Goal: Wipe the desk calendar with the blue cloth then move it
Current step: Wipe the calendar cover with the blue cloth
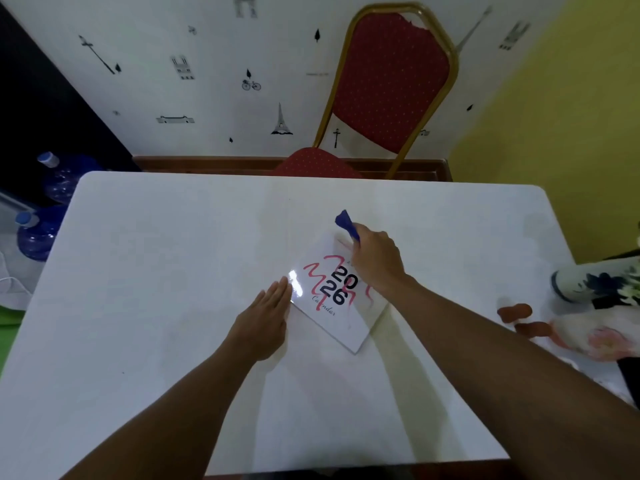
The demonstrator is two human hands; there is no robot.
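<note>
Fingers of the right hand [375, 261] bunch the blue cloth [347, 225] on the far corner of the desk calendar [341, 303]. Flat, open left hand [265, 318] braces the calendar's left edge, its long axis running diagonally from near-right to far-left on the table [173, 254].

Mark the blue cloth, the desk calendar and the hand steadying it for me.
blue cloth [347, 226], head view, on the bunched end sticking out of the right hand.
desk calendar [337, 289], head view, on the printed "2026" on its cover.
left hand [265, 320], head view, on the back of the hand.
</note>
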